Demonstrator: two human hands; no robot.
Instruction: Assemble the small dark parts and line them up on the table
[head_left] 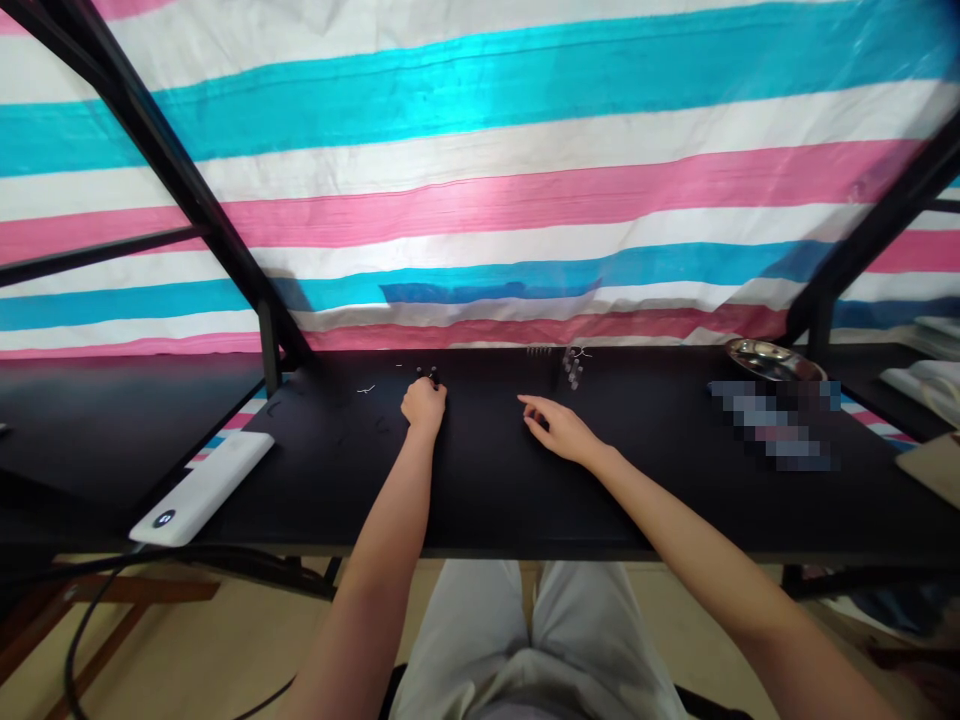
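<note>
My left hand (pixel 424 408) is closed, knuckles up, over the middle-left of the black table. Out of its far side poke small dark pieces with round ends (pixel 427 374), too small to name. To the right, my right hand (pixel 559 425) hovers at or just above the tabletop, index finger stretched out to the left and thumb apart from it. A dark spot shows between thumb and fingers; whether it is a thing or bare table I cannot tell. Beyond this hand stands a cluster of small grey cylindrical pieces (pixel 574 372). Near it is a row of tiny screw-like pieces (pixel 538 350).
A white power bank (pixel 206 490) lies at the left edge, with a black cable (pixel 82 620) below. Thin white bits (pixel 365 389) lie left of my left hand. A shiny metal dish (pixel 776 360) and a pixelated item (pixel 780 425) are at right. Striped sheeting (pixel 480 200) hangs behind.
</note>
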